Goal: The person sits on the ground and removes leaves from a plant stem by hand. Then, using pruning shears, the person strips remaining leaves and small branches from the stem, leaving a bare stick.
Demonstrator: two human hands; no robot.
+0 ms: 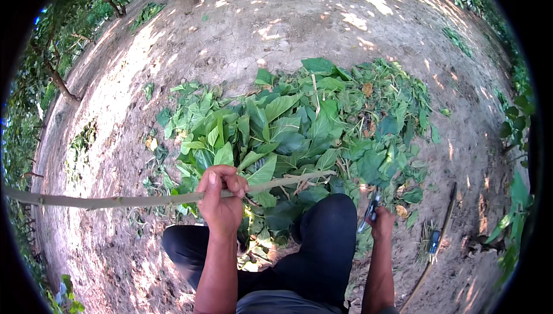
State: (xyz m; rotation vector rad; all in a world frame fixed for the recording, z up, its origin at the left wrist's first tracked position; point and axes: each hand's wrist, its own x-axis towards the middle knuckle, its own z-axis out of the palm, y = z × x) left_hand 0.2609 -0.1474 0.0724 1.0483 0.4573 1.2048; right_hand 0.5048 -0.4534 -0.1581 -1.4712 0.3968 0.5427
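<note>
A: What stands furthest left?
B: Trees, with a slanting trunk (60,86) rising from the sun-dappled ground (109,135). Nearer, a long grey-green branch (103,202) comes in from the left rim and runs roughly level across the front.
A: Who has hold of it?
B: The person's left hand (222,199). Its fingers are curled together and clamped round the branch, with the thumb pointing up. The branch carries on to the right past the hand, its thinner end over the leaves.
A: And those leaves?
B: They make a broad green leaf pile (279,124) on the ground, in front of the person's knees. Large leaves overlap in the middle; smaller, looser ones spread to the right, with a few brown ones among them.
A: The knees?
B: In dark trousers (325,227), bent, close against the near edge of the pile.
A: Next along?
B: The right hand (382,223), low beside the right knee, clamped on a metallic hand tool (370,210). The tool is small and partly hidden, so I can't tell its exact kind.
A: Anything beyond?
B: A dark keypad phone (434,242) lying right by a long stick (448,213), then green foliage (518,199) at the right rim.
</note>
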